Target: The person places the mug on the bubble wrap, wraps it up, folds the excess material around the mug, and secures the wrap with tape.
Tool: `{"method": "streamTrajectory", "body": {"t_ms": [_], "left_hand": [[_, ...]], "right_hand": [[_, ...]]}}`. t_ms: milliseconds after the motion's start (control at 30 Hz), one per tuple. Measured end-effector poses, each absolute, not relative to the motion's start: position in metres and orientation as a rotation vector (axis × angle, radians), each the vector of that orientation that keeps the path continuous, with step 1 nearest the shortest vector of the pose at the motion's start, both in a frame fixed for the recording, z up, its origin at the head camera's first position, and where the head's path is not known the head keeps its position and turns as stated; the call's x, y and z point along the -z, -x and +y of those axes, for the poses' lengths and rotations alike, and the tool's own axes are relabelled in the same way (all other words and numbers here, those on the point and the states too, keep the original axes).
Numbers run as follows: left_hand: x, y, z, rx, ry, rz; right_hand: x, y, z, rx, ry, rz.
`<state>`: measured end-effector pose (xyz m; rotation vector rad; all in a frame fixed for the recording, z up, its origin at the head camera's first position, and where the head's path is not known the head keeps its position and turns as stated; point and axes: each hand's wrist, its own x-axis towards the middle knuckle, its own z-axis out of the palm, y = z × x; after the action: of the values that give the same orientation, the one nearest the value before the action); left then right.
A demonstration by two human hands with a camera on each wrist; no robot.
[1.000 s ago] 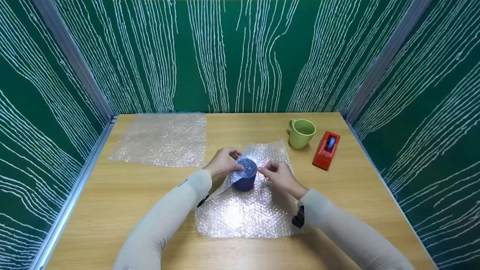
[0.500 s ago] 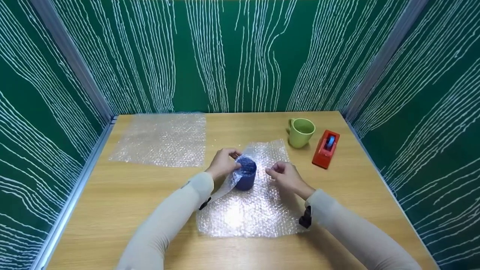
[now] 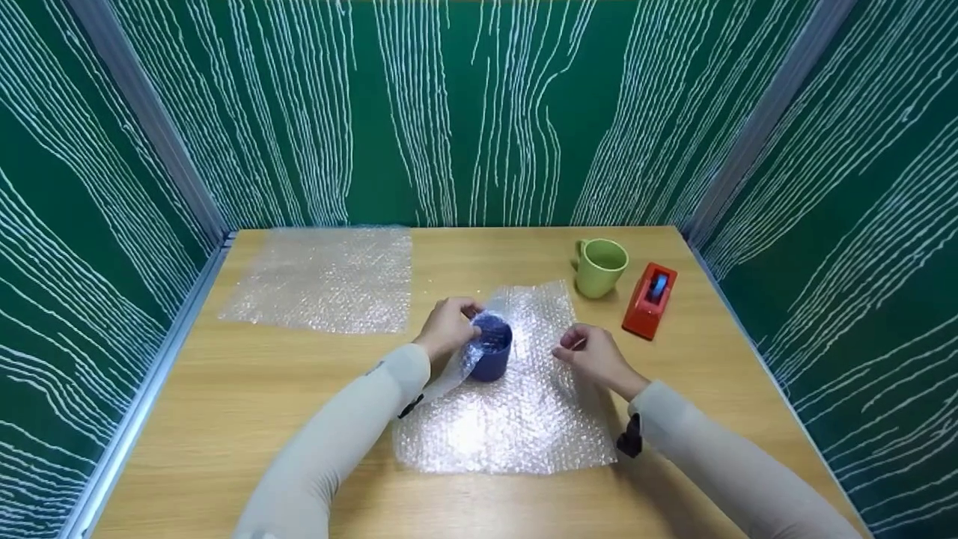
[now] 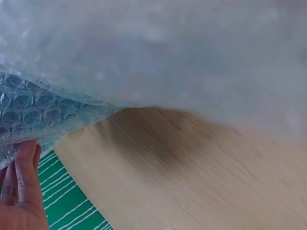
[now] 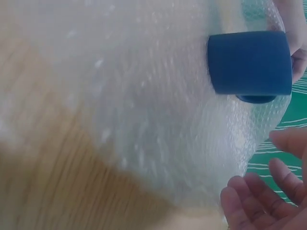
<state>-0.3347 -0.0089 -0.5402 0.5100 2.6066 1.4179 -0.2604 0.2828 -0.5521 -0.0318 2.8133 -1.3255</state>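
Blue mug [image 3: 492, 350] may tip: left hand [image 3: 446, 329] pinches bubble wrap [image 3: 516, 412] on it, right hand [image 3: 596, 358] loose, holding nothing.

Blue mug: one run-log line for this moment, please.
left hand holds bubble wrap over blue mug | right hand open, off mug | mug upright

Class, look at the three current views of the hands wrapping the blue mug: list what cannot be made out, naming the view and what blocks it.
- Blue mug: head view, its left side is hidden by bubble wrap and the left hand.
- Left wrist view: wrap fills the frame; no mug shows, and only some fingers show at the edge.
- Right hand: right wrist view, cut off by the frame; the wrap is blurred.
- Tape dispenser: head view, too small for detail.
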Motion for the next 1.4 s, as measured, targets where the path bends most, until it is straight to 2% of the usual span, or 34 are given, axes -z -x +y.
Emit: {"method": "streamTrajectory", "body": {"t_ms": [533,767,1400], "left_hand": [[0.541,0.335,-0.010,-1.438,-0.497,2.570],[0.540,0.335,-0.010,-1.438,-0.487,2.560],[0.542,0.336,-0.009,-1.428,-0.460,2.568]], "right_hand": [[0.559,0.252,0.316,1.196,-0.057,2.859],[0.560,0.246,0.317,1.226,-0.098,2.720],[0.549,0.235,0.311,1.305,0.014,2.539]]}}
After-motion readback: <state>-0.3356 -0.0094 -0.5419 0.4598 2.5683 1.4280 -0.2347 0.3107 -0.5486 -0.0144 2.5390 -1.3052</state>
